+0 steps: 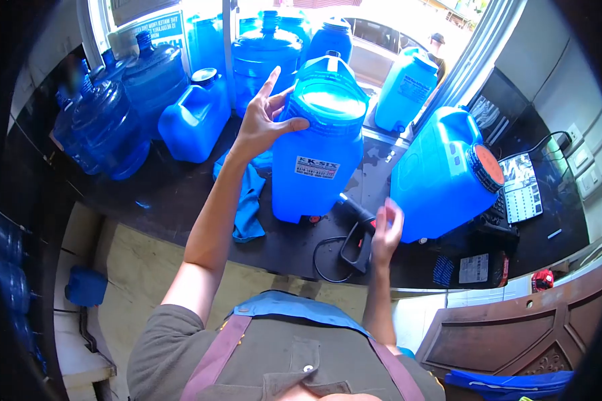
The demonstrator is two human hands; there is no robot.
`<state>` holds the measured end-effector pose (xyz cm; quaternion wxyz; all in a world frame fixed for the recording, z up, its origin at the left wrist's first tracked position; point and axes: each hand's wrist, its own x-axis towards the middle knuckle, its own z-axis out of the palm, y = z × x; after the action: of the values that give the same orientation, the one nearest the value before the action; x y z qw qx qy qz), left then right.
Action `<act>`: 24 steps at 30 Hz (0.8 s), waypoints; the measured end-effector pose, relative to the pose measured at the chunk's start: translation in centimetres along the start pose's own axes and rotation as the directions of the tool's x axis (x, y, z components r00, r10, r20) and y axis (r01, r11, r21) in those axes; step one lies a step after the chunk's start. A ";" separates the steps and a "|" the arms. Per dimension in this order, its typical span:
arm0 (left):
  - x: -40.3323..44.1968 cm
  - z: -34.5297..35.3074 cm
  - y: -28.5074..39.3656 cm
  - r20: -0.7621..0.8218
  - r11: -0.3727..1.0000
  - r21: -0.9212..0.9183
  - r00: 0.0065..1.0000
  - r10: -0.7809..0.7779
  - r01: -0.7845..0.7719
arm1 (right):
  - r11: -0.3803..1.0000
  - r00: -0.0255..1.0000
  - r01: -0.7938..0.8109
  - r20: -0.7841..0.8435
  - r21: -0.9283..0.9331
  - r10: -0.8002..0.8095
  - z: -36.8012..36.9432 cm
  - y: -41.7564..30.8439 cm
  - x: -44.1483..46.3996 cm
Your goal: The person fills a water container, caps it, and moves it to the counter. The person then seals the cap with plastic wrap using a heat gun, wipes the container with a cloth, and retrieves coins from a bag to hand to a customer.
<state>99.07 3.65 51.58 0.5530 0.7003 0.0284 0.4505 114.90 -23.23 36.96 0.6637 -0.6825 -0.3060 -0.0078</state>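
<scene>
An upright blue container (318,177) with a K-SIX label stands on the dark counter. My left hand (267,117) touches its upper left side, thumb and fingers spread. Lower right, my right hand (386,227) is raised beside a black heat gun (356,212) with a looped cord; it is slightly blurred, and whether it touches the tool is unclear. A second blue container (441,177) lies tilted just right of that hand, its orange-faced cap toward the right. A blue cloth (249,207) lies left of the upright container.
Round water bottles (107,127) and a blue jug (195,120) stand at the left. More containers (406,87) are by the window. A calendar (520,187) and boxed item (473,269) lie right. Outside is a person (437,57). A carved wooden panel (515,334) is lower right.
</scene>
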 end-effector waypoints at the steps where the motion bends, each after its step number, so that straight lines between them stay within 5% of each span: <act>1: -0.1 0.0 0.0 -0.002 1.000 0.019 1.000 -0.009 0.009 | 0.988 0.995 0.067 0.064 0.136 -0.076 1.3 -2.4 2.4; 4: -0.4 0.3 0.2 -0.023 0.998 0.064 0.999 -0.028 0.030 | 0.938 0.921 0.286 0.215 0.193 -0.325 5.1 -7.8 9.7; 9: -0.4 0.2 -1.3 0.020 0.999 -0.031 0.999 0.025 -0.024 | 0.922 0.866 0.062 0.440 0.381 -0.239 8.5 -9.8 12.7; 15: -0.9 0.1 -1.1 0.025 0.997 0.064 0.998 -0.050 0.048 | 0.886 0.877 0.168 0.346 0.432 -0.335 9.5 -9.0 12.9; 21: 0.2 -0.2 -1.9 0.009 0.989 0.089 0.993 0.114 -0.115 | 0.907 0.831 0.132 0.454 0.400 -0.321 8.7 -9.6 14.3; 24: 0.0 -0.7 -2.2 0.057 0.997 0.000 0.996 -0.071 0.072 | 0.908 0.831 0.134 0.454 0.398 -0.322 9.0 -8.8 14.5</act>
<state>99.62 5.01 49.82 0.5703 0.7107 0.0371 0.4103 119.37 -9.69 49.90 0.6633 -0.4889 -0.5472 0.1470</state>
